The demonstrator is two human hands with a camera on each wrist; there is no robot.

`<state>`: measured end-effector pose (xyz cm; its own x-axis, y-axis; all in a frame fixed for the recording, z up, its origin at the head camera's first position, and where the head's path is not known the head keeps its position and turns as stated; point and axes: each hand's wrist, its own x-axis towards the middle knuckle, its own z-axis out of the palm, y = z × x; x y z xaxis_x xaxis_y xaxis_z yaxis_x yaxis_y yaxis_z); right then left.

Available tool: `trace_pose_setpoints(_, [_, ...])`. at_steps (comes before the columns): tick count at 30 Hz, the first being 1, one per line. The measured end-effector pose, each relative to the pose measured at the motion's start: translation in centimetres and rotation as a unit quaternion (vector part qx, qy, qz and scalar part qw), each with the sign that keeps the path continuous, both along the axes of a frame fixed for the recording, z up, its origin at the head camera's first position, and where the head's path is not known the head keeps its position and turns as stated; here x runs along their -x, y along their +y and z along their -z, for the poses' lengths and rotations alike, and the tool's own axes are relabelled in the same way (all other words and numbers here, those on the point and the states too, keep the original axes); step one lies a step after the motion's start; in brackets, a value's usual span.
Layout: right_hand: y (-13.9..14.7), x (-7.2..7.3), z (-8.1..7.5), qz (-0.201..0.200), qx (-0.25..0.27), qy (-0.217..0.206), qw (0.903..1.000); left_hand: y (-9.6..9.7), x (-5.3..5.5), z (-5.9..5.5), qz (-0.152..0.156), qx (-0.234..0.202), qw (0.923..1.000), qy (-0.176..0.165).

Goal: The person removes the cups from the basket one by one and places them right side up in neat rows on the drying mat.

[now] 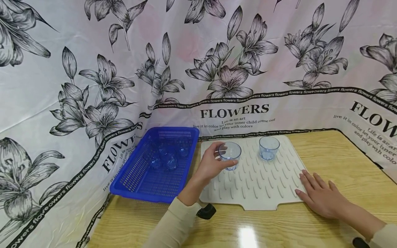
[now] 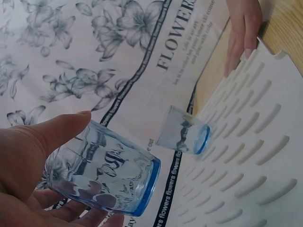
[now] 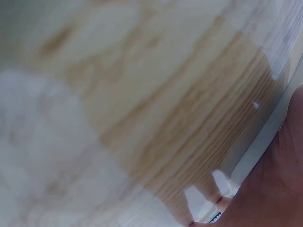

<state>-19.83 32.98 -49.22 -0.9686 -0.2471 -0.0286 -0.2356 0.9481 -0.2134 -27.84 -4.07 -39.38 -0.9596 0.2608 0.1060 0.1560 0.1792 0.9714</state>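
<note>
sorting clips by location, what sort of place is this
Probably a staged tabletop corner rather than a working kitchen, though I can't be sure: flower-printed sheeting hangs behind a wood-grain table bearing a blue basket and ribbed white mat.

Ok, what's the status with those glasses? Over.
Left hand gripping a glass, white mat below. Right hand at mat's right edge. Second glass standing on mat, nothing between the two.

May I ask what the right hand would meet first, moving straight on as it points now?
The right hand would probably meet the white mat first; its right edge looks immediately ahead, perhaps even touching.
</note>
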Motion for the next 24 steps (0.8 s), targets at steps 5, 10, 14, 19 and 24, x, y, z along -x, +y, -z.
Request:
trace_pose_setpoints(5, [0.0, 0.0, -0.1, -0.002, -0.002, 0.005, 1.0, 1.0, 0.0, 0.1, 0.013, -0.004, 0.9999, -0.009])
trace_pose_setpoints(10, [0.0, 0.0, -0.2, -0.002, -0.001, 0.006, 1.0, 1.8, -0.3, 0.2, 0.024, -0.002, 0.9996, -0.017])
trace_pose_setpoints(14, [0.0, 0.0, -0.2, -0.001, 0.001, 0.002, 1.0, 2.4, -0.4, 0.4, 0.028, 0.002, 0.9994, -0.02])
trace_pose_setpoints(19, [-0.1, -0.1, -0.1, 0.002, 0.005, 0.002, 1.0, 3.2, -0.3, 0.8, 0.027, 0.005, 0.9993, -0.027])
trace_pose_setpoints(24, [0.0, -0.1, -0.1, 0.002, 0.009, 0.002, 1.0, 4.0, -0.3, 1.0, 0.029, 0.001, 0.9991, -0.031])
